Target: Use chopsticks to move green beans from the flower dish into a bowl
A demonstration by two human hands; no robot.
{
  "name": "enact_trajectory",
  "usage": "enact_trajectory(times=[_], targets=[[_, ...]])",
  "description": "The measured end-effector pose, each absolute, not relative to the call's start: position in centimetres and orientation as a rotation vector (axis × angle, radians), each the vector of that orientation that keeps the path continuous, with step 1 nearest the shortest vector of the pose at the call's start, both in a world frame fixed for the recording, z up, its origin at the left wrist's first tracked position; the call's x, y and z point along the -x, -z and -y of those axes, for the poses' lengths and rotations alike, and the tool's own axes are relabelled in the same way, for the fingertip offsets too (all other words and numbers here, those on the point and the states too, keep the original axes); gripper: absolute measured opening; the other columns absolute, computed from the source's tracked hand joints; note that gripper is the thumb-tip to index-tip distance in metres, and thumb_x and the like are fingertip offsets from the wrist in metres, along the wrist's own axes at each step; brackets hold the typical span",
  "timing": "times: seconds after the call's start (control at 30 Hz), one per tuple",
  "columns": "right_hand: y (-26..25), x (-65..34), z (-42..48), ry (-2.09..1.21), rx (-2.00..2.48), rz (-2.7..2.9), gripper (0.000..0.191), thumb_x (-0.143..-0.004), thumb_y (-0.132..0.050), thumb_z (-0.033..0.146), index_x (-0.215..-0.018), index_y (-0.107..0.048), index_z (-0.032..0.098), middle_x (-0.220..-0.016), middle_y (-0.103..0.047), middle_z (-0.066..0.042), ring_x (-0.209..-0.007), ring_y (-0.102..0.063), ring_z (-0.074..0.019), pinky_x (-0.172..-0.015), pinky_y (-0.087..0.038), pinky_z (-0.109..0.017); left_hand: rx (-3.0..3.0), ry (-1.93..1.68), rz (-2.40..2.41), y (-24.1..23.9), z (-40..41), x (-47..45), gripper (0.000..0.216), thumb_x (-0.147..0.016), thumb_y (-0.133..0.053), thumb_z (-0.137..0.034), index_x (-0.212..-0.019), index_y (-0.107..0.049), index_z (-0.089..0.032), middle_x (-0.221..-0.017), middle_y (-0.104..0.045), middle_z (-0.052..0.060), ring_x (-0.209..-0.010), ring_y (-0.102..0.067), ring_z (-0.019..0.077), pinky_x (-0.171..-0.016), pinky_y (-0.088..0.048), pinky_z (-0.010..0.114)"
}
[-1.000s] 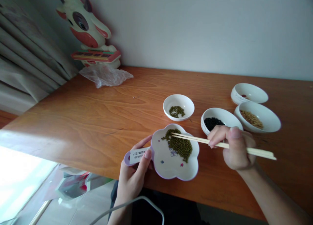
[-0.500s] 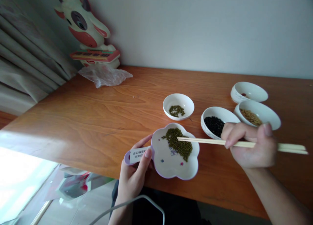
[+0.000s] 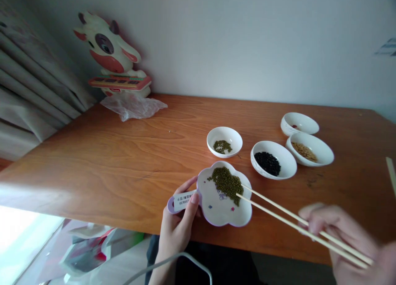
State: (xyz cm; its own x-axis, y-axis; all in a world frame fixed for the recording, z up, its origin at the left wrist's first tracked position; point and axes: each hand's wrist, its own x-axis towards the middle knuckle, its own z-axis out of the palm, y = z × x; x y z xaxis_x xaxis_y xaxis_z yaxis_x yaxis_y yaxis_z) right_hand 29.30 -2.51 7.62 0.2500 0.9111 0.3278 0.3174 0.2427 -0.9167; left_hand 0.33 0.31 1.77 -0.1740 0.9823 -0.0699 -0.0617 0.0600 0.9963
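left hand (image 3: 177, 223): handle of flower dish (image 3: 216, 208) is being gripped, lower centre | right hand (image 3: 346, 239): chopsticks (image 3: 287, 221) are being pinched, tips splayed at green beans (image 3: 227, 182)

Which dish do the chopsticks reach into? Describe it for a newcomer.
On the orange-brown wooden table, look at the near edge, in front of the round white bowls. There the left hand grips a white flower-shaped dish with a lilac rim; only it is scalloped and has a handle.

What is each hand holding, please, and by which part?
The left hand grips the flower-shaped dish by its labelled handle; the right hand holds the chopsticks near their upper ends.
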Motion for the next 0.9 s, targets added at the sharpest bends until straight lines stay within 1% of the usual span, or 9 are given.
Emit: enact_trajectory(times=[0.07,0.17,0.23,0.3,0.37,0.53,0.7,0.8,0.9], targets=[[-6.7,-29.4,3.8,-0.616,1.321,1.358,0.08,-0.102,-0.011,0.075,-0.074,-0.068,0.026,-0.071,-0.065,-0.007,-0.069,-0.063,-0.0257,-0.057,-0.051,-0.036,-1.04,-1.312,-1.319,-1.8,-0.3,-0.3,0.059,-0.099,-0.071,-0.047,-0.147,-0.063,-0.014,-0.067,-0.064,-0.002,-0.061,-0.06,0.0123,-0.06,-0.049,0.02],[-5.4,-28.6,4.3,-0.63,1.324,1.48,0.064,-0.108,-0.025,0.061,-0.079,-0.068,0.025,-0.077,-0.067,-0.008,-0.072,-0.066,-0.0241,-0.053,-0.049,-0.033,-1.061,-1.305,-1.314,-1.9,-0.3,-0.2,0.061,-0.098,-0.071,-0.048,-0.148,-0.062,-0.013,-0.064,-0.063,-0.002,-0.061,-0.06,0.0129,-0.062,-0.049,0.021],[-4.5,-27.6,4.3,-0.634,1.321,1.457,0.051,-0.11,-0.032,0.048,-0.082,-0.067,0.024,-0.081,-0.067,-0.007,-0.077,-0.067,-0.0219,-0.056,-0.051,-0.03,-1.071,-1.295,-1.318,-2.0,-0.3,-0.2,0.062,-0.099,-0.071,-0.048,-0.148,-0.061,-0.012,-0.065,-0.064,-0.002,-0.061,-0.06,0.0131,-0.063,-0.049,0.021],[-3.6,-26.6,4.1,-0.636,1.316,1.391,0.045,-0.111,-0.035,0.041,-0.085,-0.066,0.024,-0.083,-0.067,-0.006,-0.08,-0.067,-0.0206,-0.059,-0.051,-0.028,-1.072,-1.286,-1.316,-1.9,-0.4,-0.1,0.062,-0.098,-0.071,-0.049,-0.147,-0.062,-0.011,-0.064,-0.063,-0.002,-0.061,-0.06,0.0134,-0.063,-0.048,0.022],[-2.7,-25.7,3.8,-0.615,1.303,1.357,0.043,-0.112,-0.035,0.038,-0.087,-0.067,0.023,-0.085,-0.067,-0.006,-0.083,-0.067,-0.0201,-0.059,-0.051,-0.027,-1.069,-1.286,-1.316,-1.8,-0.4,-0.1,0.062,-0.098,-0.071,-0.051,-0.145,-0.064,-0.011,-0.064,-0.063,-0.002,-0.061,-0.06,0.0137,-0.061,-0.047,0.022],[-1.4,-24.5,2.3,-0.609,1.223,1.381,0.037,-0.111,-0.041,0.035,-0.091,-0.069,0.023,-0.08,-0.064,-0.004,-0.076,-0.064,-0.0194,-0.063,-0.052,-0.03,-1.066,-1.297,-1.353,-1.6,-0.6,-0.1,0.058,-0.096,-0.072,-0.054,-0.136,-0.072,-0.013,-0.064,-0.064,0.0,-0.06,-0.059,0.0145,-0.058,-0.045,0.023],[-1.0,-23.9,1.4,-0.633,1.219,1.281,0.037,-0.11,-0.046,0.036,-0.083,-0.067,0.022,-0.074,-0.061,-0.003,-0.071,-0.06,-0.0187,-0.063,-0.048,-0.031,-1.049,-1.305,-1.319,-1.6,-0.4,-0.2,0.063,-0.099,-0.07,-0.05,-0.147,-0.062,-0.009,-0.066,-0.062,-0.002,-0.06,-0.056,0.0121,-0.058,-0.044,0.021],[-0.8,-23.9,1.5,-0.639,1.23,1.212,0.04,-0.11,-0.048,0.039,-0.081,-0.068,0.021,-0.074,-0.064,-0.004,-0.072,-0.06,-0.019,-0.063,-0.047,-0.032,-1.063,-1.296,-1.319,-1.6,-0.3,-0.2,0.062,-0.099,-0.07,-0.049,-0.146,-0.062,-0.009,-0.068,-0.064,-0.001,-0.061,-0.057,0.0123,-0.059,-0.045,0.021],[-0.4,-24.0,1.4,-0.66,1.246,1.139,0.045,-0.111,-0.045,0.043,-0.081,-0.071,0.02,-0.074,-0.065,-0.004,-0.069,-0.059,-0.0175,-0.061,-0.045,-0.031,-1.072,-1.291,-1.348,-1.4,-0.4,-0.1,0.061,-0.099,-0.07,-0.049,-0.145,-0.063,-0.01,-0.067,-0.064,-0.001,-0.061,-0.058,0.0122,-0.059,-0.046,0.02]])
